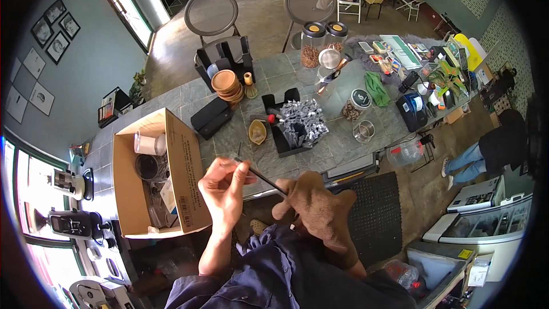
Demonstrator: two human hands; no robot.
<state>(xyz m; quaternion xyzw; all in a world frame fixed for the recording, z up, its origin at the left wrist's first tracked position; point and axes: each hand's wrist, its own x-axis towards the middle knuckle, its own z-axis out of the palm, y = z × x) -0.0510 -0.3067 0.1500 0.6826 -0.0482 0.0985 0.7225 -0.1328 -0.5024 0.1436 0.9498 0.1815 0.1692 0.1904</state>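
Note:
My left hand [224,190], bare, pinches a thin dark rod [263,179] between thumb and fingers near its upper end. Brown cloth [323,206] covers my right hand, and I cannot tell whether it is a glove or a loose towel. Through that cloth my right hand closes around the rod's lower end, which is hidden. Both hands are in front of my body at the counter's near edge. Just beyond them on the counter are a black tray [289,144] heaped with small grey pieces and a small tan bowl [257,132].
An open cardboard box [191,186] of containers stands left of my hands. Farther back are a black case [211,118], stacked brown saucers [227,84], a bamboo whisk [250,87] and lidded jars [312,46]. A clear glass [363,131] stands near the counter's right front edge.

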